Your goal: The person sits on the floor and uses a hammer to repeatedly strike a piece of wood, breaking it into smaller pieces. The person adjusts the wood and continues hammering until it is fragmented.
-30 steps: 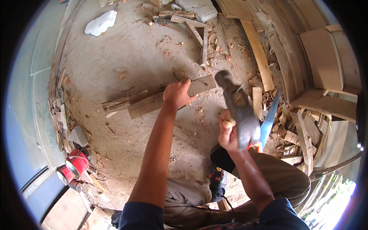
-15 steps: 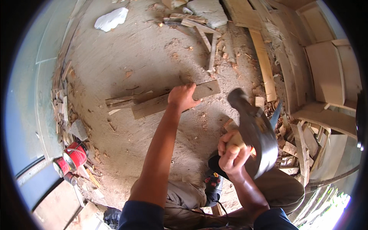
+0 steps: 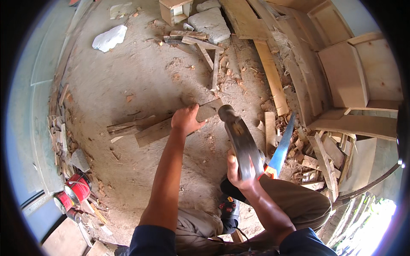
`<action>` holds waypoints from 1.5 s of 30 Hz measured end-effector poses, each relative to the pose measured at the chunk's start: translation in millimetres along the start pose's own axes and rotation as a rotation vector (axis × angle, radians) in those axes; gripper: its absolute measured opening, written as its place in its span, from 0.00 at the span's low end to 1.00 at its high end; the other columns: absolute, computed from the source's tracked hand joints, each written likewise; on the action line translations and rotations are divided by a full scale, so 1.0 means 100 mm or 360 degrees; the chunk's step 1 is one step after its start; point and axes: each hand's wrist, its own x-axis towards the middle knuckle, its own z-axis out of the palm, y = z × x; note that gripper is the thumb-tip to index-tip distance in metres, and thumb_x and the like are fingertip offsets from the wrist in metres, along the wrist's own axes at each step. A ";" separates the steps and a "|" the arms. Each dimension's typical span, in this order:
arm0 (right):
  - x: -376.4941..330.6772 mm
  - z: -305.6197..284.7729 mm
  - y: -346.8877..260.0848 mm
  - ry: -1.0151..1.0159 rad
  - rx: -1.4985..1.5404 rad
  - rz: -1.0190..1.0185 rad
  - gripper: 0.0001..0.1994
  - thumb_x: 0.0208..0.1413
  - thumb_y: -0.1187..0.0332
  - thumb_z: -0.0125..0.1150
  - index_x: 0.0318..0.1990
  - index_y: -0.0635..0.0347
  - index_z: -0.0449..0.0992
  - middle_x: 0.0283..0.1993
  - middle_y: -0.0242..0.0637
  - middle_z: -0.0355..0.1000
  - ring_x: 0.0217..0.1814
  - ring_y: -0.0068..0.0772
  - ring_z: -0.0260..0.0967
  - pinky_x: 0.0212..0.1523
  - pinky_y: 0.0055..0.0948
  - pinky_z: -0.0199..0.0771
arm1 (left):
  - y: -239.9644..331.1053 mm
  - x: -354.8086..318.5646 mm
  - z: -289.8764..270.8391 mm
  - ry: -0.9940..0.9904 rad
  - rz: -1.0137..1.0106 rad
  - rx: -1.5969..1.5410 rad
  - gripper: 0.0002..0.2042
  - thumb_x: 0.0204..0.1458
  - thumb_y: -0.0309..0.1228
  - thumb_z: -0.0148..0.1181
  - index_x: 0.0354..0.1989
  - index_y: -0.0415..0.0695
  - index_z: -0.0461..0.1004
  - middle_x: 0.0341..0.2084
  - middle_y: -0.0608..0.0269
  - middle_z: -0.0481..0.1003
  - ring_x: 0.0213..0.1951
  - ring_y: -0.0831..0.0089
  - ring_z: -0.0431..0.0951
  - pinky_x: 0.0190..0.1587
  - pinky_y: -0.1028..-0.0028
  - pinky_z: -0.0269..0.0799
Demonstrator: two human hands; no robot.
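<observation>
A short wooden plank [image 3: 153,133] lies slantwise on the dusty ground in front of me. My left hand [image 3: 185,120] grips it from above near its right part, thumb along the near edge and fingers over the far side. In my right hand [image 3: 240,173] is a claw hammer [image 3: 240,138], raised close to the camera, its dark metal head slightly blurred. From this view the hammer's striking face appears beside the plank's right end, apart from it. Most of the handle is hidden behind the head and my fist.
Thinner wood strips [image 3: 130,127] lie by the plank's left end. A handsaw [image 3: 282,149] with a blue blade stands by my right knee, near a heap of wood offcuts [image 3: 314,164]. Red cans [image 3: 77,187] stand at left. A triangular wood frame [image 3: 215,70] and stone slabs [image 3: 209,24] lie farther off.
The hammer and my right hand have moved left, toward the plank's right end. My left hand keeps its grip on the plank. The view has shifted, showing more of the saw.
</observation>
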 end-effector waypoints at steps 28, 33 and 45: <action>0.86 -0.32 0.94 0.0090 -0.0434 0.0814 0.32 0.66 0.42 0.44 0.34 0.71 0.73 0.26 0.60 0.73 0.33 0.62 0.75 0.38 0.52 0.73 | -0.41 0.46 -0.55 -0.0849 -0.0236 -0.0817 0.44 0.44 0.63 0.61 0.66 0.45 0.65 0.65 0.49 0.65 0.65 0.52 0.63 0.65 0.55 0.55; 0.85 -1.28 0.87 -0.0723 -0.0819 0.0531 0.31 0.64 0.42 0.47 0.34 0.70 0.73 0.31 0.61 0.74 0.38 0.61 0.75 0.41 0.53 0.73 | -0.52 0.17 -0.82 -0.0556 -0.0203 -0.1031 0.42 0.50 0.61 0.57 0.68 0.44 0.62 0.66 0.50 0.64 0.67 0.55 0.61 0.67 0.60 0.55; -0.59 -0.71 1.24 -0.0659 -0.0089 0.1194 0.21 0.67 0.49 0.45 0.41 0.60 0.71 0.26 0.44 0.74 0.31 0.43 0.76 0.34 0.43 0.73 | 0.22 -0.01 -0.27 -0.0260 0.0319 0.0148 0.47 0.56 0.48 0.60 0.72 0.34 0.39 0.60 0.35 0.64 0.62 0.45 0.65 0.63 0.53 0.63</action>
